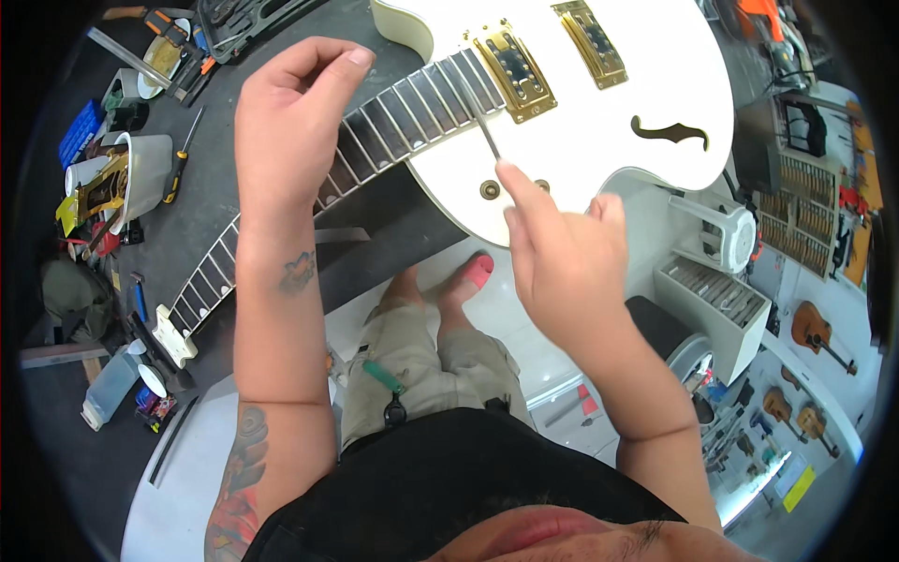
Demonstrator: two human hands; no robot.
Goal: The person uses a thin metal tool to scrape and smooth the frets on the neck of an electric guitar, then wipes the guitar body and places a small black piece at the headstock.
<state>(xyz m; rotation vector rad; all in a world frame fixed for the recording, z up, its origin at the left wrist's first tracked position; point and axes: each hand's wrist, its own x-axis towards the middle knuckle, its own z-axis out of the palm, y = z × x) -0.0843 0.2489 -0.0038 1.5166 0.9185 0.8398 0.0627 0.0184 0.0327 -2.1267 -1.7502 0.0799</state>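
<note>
A white electric guitar body [585, 131] lies at the upper right, its dark fretboard [403, 114] slanting down to the left across the bench, with bare metal frets and no strings. My right hand [569, 253] grips a thin metal file [489, 134], index finger stretched along it; the file's far part lies across the last frets by the gold-framed pickup [515, 77]. Over the fretboard's middle, my left hand [286, 122] is closed, thumb pressed to the curled index finger. What it holds, if anything, is hidden.
On the dark bench at left are a screwdriver [184, 155], a white plastic tub [148, 178], clamps [178, 42] and a clear bottle [110, 389]. A white stool [735, 234] and a drawer unit [716, 304] stand at right. Guitars [813, 328] hang on the wall.
</note>
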